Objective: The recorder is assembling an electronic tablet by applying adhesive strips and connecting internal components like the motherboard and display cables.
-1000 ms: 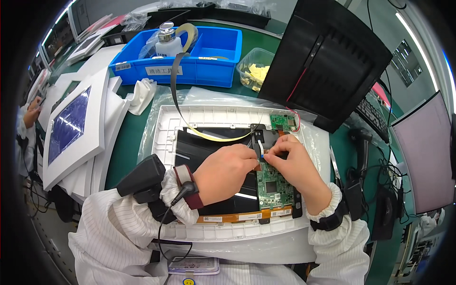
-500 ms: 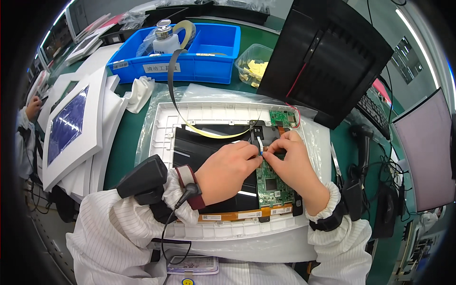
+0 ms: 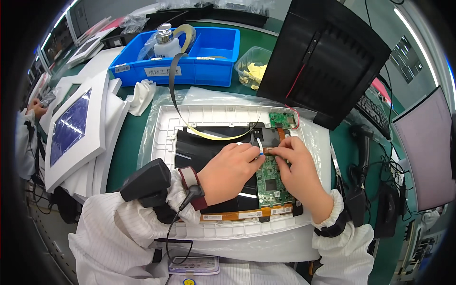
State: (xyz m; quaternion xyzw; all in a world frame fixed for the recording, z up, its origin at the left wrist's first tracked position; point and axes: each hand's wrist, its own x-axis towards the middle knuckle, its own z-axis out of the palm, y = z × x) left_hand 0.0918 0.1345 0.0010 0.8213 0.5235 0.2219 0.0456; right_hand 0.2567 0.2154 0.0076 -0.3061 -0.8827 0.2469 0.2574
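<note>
A white-framed display panel point(image 3: 164, 137) lies back side up, with a green circuit board point(image 3: 271, 184) on the right part of its black back. At the board's upper edge, my left hand point(image 3: 229, 170) is closed, its fingertips pinching a short white ribbon cable point(image 3: 260, 145) near its blue end. My right hand point(image 3: 304, 175) comes in from the other side, its fingers bent together beside the cable end and a copper-coloured flex strip point(image 3: 266, 150). Whatever lies between the right fingertips is too small to make out. A smaller green board point(image 3: 282, 118) sits at the panel's top right corner.
A long flat cable point(image 3: 174, 90) arches over the panel. Behind stand a blue divided bin point(image 3: 209, 71), a clear tub point(image 3: 248, 66) of yellow pieces and a black housing point(image 3: 327, 57) joined by a red wire. White framed panels point(image 3: 95, 137) are stacked left; scissors point(image 3: 336, 164) lie right.
My right hand has shifted slightly right and down, its thumb drawing back from the blue cable end. The left hand stays nearly in place at the ribbon cable.
</note>
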